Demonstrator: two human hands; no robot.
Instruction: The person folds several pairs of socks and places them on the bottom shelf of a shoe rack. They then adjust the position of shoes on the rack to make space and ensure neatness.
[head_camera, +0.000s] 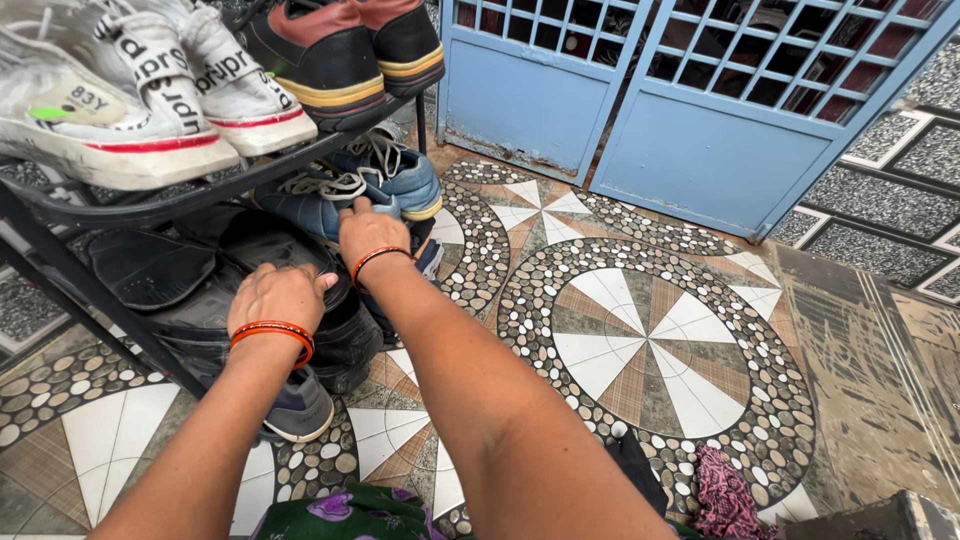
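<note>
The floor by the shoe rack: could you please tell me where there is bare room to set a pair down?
The tiled floor is bare between the rack and the blue gate. The rack is crowded: white sneakers on top, blue shoes and black shoes below, where the left hand and right hand rest. A grey shoe sits underneath.

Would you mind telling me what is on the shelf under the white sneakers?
Under the white sneakers sit black shoes and blue sneakers. The left hand rests on the black shoes, the right hand on a blue one. The shelf's back is hidden.
</note>
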